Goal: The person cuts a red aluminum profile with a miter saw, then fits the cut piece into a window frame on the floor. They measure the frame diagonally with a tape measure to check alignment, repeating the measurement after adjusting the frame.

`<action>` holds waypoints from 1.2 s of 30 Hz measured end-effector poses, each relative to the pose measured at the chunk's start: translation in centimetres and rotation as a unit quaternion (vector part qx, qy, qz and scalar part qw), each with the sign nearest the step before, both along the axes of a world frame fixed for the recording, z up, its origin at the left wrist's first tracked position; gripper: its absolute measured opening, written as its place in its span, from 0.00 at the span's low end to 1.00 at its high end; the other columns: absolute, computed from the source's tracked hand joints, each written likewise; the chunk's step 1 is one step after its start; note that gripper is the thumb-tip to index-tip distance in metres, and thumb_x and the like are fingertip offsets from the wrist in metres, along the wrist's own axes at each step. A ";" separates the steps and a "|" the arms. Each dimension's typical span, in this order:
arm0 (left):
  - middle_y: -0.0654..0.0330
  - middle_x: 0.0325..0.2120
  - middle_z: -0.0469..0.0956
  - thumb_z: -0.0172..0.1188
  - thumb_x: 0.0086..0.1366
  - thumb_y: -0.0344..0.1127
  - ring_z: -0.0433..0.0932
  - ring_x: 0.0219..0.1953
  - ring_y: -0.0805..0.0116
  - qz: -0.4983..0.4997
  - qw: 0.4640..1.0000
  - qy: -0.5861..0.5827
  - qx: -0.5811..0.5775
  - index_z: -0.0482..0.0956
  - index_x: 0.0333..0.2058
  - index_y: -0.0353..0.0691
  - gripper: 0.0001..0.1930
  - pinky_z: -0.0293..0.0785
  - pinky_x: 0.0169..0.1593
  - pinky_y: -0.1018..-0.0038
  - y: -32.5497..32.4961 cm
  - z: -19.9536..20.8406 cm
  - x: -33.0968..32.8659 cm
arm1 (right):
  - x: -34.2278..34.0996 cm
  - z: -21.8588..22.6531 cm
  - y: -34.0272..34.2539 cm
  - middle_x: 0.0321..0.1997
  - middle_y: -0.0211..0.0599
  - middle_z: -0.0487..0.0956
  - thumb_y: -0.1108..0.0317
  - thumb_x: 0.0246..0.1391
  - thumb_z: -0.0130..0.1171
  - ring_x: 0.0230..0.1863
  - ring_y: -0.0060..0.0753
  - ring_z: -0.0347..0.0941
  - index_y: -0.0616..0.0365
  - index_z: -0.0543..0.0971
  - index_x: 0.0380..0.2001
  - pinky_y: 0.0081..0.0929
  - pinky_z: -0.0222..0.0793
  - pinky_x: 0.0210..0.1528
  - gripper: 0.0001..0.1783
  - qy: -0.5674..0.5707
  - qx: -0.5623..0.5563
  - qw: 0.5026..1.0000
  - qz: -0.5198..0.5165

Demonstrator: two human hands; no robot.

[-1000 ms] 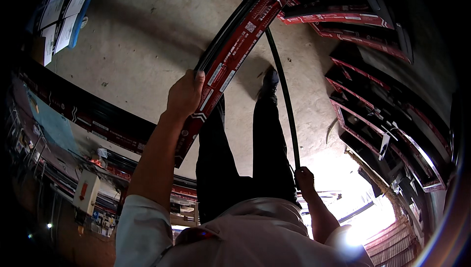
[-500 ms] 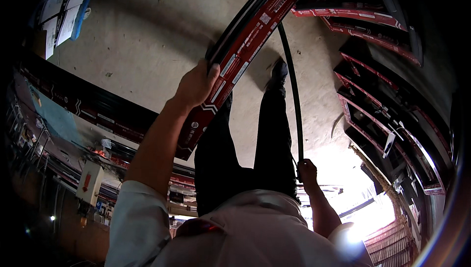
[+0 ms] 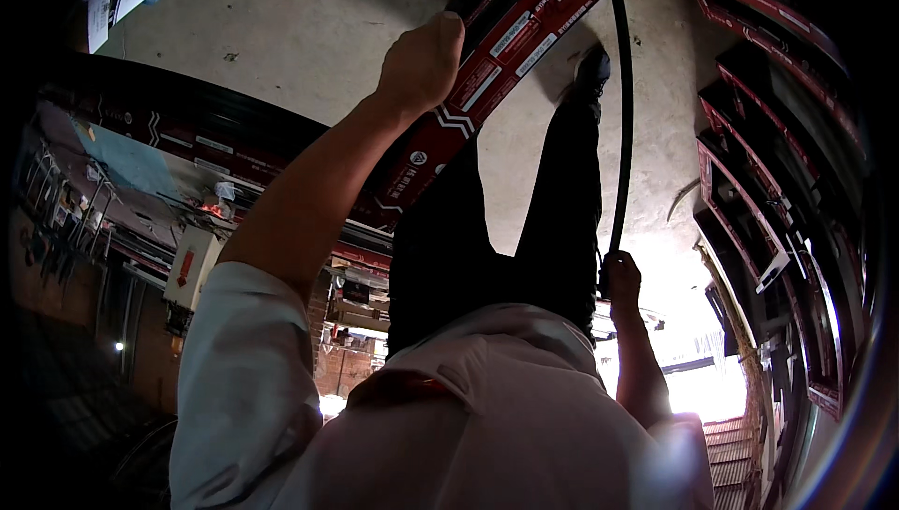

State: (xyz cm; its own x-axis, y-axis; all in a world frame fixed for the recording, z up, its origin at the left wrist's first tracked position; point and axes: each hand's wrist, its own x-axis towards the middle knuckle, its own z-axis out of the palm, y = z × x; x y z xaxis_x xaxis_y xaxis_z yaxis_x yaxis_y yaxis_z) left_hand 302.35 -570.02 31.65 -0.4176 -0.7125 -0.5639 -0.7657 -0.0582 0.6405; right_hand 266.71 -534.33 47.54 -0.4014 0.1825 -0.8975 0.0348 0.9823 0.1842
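Since the earlier frame the left hand [image 3: 423,62] has risen toward the top of the view along the red-banded tyre [image 3: 487,88], and that tyre now runs steeper, its upper end cut off by the top edge. Closed fingers wrap the tyre's near edge, so the left hand holds it where the black rubber meets the red paper sleeve. From that grip the tyre slants down to the left and ends in front of the dark trousers [image 3: 496,238], hiding part of them.

On the other side the right hand [image 3: 621,276] is curled shut around the lower end of a thin black hoop [image 3: 622,107], which rises almost straight up past the black shoe [image 3: 592,68] and leaves the view at the top. It sits about where it was a moment ago, only a little lower in the view.

Beneath both lies the bare concrete floor [image 3: 300,32], grey and stained. To the right, close beside the hoop, a row of more red-wrapped tyres [image 3: 768,182] leans in ranks along the wall. Another long red and black wrapped tyre [image 3: 187,140] curves across the left, behind the raised forearm. The white shirt [image 3: 449,416] fills the lower middle, and bright daylight [image 3: 684,323] burns out the area next to the right wrist
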 end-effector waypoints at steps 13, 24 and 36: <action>0.41 0.44 0.84 0.35 0.82 0.61 0.83 0.48 0.43 -0.024 0.991 0.051 0.117 0.77 0.53 0.37 0.32 0.78 0.51 0.57 -2.0 0.5 1.6 | 0.7 -1.4 -0.2 0.24 0.24 0.74 0.64 0.66 0.57 0.20 0.16 0.67 0.56 0.80 0.42 0.21 0.65 0.20 0.08 -0.002 0.016 1.000 -0.025; 0.41 0.27 0.82 0.35 0.82 0.45 0.83 0.29 0.39 -0.092 0.993 -0.069 0.007 0.75 0.43 0.33 0.23 0.82 0.33 0.51 -1.6 1.4 0.7 | 1.4 -3.2 3.9 0.23 0.27 0.78 0.59 0.66 0.59 0.22 0.21 0.71 0.52 0.84 0.40 0.26 0.65 0.21 0.11 0.027 -0.013 0.998 0.048; 0.37 0.35 0.81 0.42 0.79 0.39 0.83 0.35 0.38 -0.167 0.976 0.005 -0.138 0.73 0.48 0.28 0.18 0.82 0.38 0.54 -7.3 -4.0 -5.2 | 2.0 -4.3 5.9 0.23 0.33 0.81 0.60 0.61 0.61 0.25 0.24 0.74 0.55 0.86 0.39 0.30 0.68 0.26 0.12 0.057 -0.034 0.995 0.068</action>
